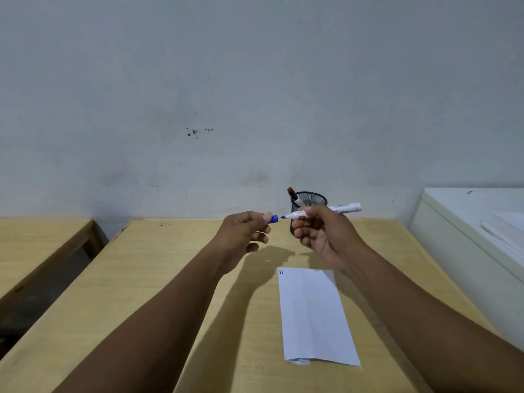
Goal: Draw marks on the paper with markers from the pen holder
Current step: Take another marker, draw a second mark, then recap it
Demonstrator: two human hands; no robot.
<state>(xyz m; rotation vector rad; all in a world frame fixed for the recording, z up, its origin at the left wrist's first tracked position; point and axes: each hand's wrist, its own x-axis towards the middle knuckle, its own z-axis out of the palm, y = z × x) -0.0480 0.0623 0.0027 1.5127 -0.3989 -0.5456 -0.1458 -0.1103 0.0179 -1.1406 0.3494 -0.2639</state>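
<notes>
My right hand (pixel 323 236) holds a white marker (pixel 347 207) level above the table, its bare dark tip pointing left. My left hand (pixel 245 232) pinches the blue cap (pixel 274 218) a short gap from that tip. Behind my right hand stands a black mesh pen holder (pixel 310 200) with a red-capped marker (pixel 292 193) leaning in it. A white sheet of paper (pixel 314 316) lies on the wooden table (pixel 158 279) below my right wrist, with two short dark strokes (pixel 281 271) at its far left corner.
A second wooden table (pixel 37 245) stands at the left, separated by a dark gap. A white cabinet or appliance (pixel 467 239) sits against the table's right side. A grey wall (pixel 255 95) rises directly behind the table.
</notes>
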